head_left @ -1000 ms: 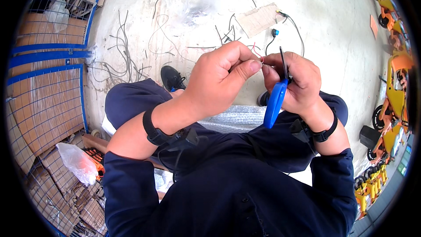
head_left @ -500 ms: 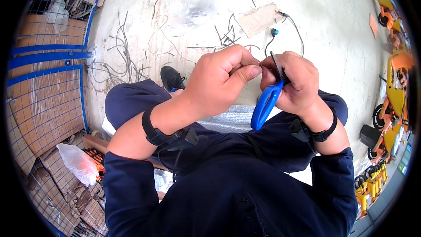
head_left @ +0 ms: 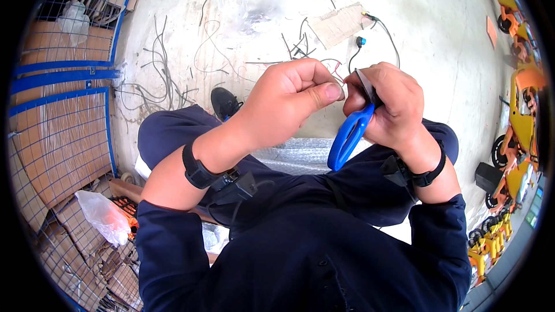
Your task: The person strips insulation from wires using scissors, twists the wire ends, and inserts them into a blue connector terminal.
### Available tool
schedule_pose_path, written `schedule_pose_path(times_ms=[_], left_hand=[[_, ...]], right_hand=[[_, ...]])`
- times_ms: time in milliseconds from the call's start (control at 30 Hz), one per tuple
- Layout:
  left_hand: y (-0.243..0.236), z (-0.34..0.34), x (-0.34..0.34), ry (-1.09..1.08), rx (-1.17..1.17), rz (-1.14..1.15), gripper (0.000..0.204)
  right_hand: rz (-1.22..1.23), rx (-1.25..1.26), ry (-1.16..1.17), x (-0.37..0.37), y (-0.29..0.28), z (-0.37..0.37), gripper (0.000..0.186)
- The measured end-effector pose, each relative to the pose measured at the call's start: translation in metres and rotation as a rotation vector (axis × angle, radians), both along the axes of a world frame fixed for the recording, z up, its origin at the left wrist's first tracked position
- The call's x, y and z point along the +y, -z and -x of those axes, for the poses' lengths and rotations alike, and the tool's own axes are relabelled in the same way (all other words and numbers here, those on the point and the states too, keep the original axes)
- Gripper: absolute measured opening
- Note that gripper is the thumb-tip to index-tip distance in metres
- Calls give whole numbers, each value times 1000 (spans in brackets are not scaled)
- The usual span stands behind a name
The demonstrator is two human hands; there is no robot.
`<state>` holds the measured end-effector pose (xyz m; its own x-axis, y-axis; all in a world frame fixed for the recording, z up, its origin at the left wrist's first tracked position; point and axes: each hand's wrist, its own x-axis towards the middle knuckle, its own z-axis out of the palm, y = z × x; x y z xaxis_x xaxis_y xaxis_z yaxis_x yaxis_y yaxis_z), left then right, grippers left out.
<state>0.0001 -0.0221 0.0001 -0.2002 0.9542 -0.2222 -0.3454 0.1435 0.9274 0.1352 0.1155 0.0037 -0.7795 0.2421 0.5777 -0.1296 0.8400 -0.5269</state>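
Observation:
A pair of blue-handled scissors (head_left: 350, 138) is gripped in my right hand (head_left: 399, 104), its dark blade pointing up past the fingers and its handle hanging toward my lap. My left hand (head_left: 286, 107) pinches between thumb and forefinger. From there a thin red wire (head_left: 337, 71) loops up, and a fine strand reaches across the small gap to my right fingertips. What exactly each fingertip holds of it is partly hidden. Just beyond my right hand, a black cable with a blue connector (head_left: 361, 41) lies on the floor.
Cut wire pieces (head_left: 300, 43) and loose dark cables (head_left: 165, 69) lie about the floor. Beyond them are a cardboard piece (head_left: 338, 26) and a clear plastic bag (head_left: 248, 8). A blue mesh cage (head_left: 63, 69) with cardboard stands left; yellow-orange wheeled machines (head_left: 523, 101) line the right.
My hands have drawn slightly apart, the right one shifting a little to the right. More of the red wire now shows between them. The scissors stay in my right hand.

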Motion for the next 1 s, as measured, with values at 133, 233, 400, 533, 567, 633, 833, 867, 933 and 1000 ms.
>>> schedule_pose_path(times_ms=[133, 233, 400, 533, 567, 633, 833, 867, 933, 1000], left_hand=[[-1, -1, 0, -3, -68, 31, 16], [-1, 1, -2, 9, -52, 57, 16], [0, -1, -1, 0, -40, 10, 15], [-2, 0, 0, 49, -49, -9, 14], [-2, 0, 0, 63, -60, -14, 13], [-1, 0, -1, 93, -84, -23, 12], [-2, 0, 0, 152, -205, -79, 11], [-3, 0, -1, 162, -236, -76, 12], [-6, 1, -1, 169, -313, -45, 12], [-7, 2, -1, 184, -306, -25, 13]], right_hand=[[11, 9, -6, 1, 1, 0, 16], [115, -50, -82, 5, -1, -1, 16], [276, -203, -96, 6, -7, -6, 14], [265, -163, -105, 5, -4, -5, 12], [269, -123, -107, 4, -2, -4, 11], [223, -148, -123, 6, -4, -5, 11], [333, -209, -133, 4, -12, -9, 12], [389, -223, -143, 4, -14, -9, 13], [481, -239, -126, 3, -19, -10, 13], [509, -243, -75, 2, -23, -10, 12]])
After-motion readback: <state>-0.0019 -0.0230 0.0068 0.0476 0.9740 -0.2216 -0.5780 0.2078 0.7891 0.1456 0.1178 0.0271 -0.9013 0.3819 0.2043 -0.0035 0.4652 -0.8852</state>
